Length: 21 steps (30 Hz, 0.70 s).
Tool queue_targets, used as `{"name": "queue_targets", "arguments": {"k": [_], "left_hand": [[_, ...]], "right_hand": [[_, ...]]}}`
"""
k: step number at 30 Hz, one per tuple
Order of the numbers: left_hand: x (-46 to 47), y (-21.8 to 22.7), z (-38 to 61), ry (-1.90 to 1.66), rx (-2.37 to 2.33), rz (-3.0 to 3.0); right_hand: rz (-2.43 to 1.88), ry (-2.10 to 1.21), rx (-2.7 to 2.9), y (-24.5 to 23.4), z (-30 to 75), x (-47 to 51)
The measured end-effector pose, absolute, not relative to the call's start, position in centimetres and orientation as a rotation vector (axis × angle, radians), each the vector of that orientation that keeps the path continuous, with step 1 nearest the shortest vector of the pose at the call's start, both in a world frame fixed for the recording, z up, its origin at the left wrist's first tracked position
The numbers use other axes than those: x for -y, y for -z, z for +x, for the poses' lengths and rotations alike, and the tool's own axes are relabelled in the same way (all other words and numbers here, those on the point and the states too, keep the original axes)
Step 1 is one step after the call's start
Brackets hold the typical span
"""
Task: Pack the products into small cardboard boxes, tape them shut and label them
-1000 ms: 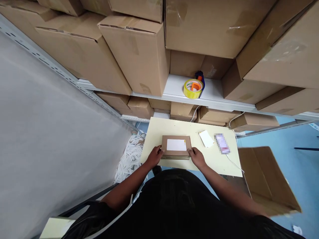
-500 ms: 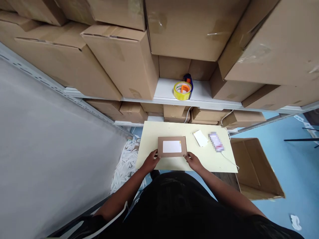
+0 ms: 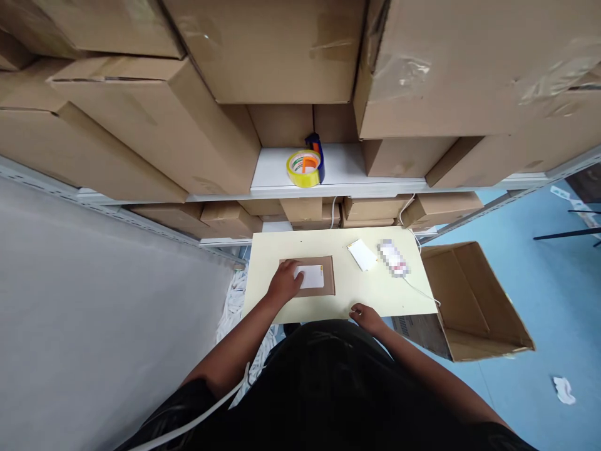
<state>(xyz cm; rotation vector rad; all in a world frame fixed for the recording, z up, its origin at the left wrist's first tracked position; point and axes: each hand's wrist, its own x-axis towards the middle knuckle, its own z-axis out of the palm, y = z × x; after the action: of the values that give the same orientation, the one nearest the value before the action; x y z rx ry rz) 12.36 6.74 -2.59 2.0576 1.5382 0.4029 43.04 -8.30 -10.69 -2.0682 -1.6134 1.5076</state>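
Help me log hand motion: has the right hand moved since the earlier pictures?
Yes. Judged against the table, the right hand has left the cardboard box and shifted rightward, toward the person.

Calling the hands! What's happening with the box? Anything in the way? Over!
Left hand on brown box, over part of its white label. Right hand off it, by table's front edge. No object between right hand and box.
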Motion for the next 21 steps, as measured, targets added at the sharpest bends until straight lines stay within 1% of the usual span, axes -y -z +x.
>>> {"name": "queue_targets", "arguments": {"k": [4,6,12,15,17,21], "left_hand": [[-6.9,2.8,15.5,-0.285,-1.349,2.142],[-7.0,3.0,16.2,-0.291,-1.329,2.141],[-6.1,3.1,12.2,-0.475,-1.614,2.04],[-4.6,4.2,8.8,-0.512,-1.806,1.852],[-3.4,5.4,7.0,-0.459,-1.868,1.607],[-1.2,8.0,5.5,-0.353,-1.676,1.244]], "right_hand": [[-2.102,-1.519,1.558,10.7,44.7,7.9],[-2.096,-1.53,1.54,10.8,45.3,7.5],[-1.996,-1.61,1.582,11.5,45.2,5.7],[-1.957,-1.612,1.568,11.1,43.6,4.2],[-1.918,-1.611,1.543,10.6,42.0,3.2],[-1.814,-1.682,1.542,9.7,38.9,1.7]]}}
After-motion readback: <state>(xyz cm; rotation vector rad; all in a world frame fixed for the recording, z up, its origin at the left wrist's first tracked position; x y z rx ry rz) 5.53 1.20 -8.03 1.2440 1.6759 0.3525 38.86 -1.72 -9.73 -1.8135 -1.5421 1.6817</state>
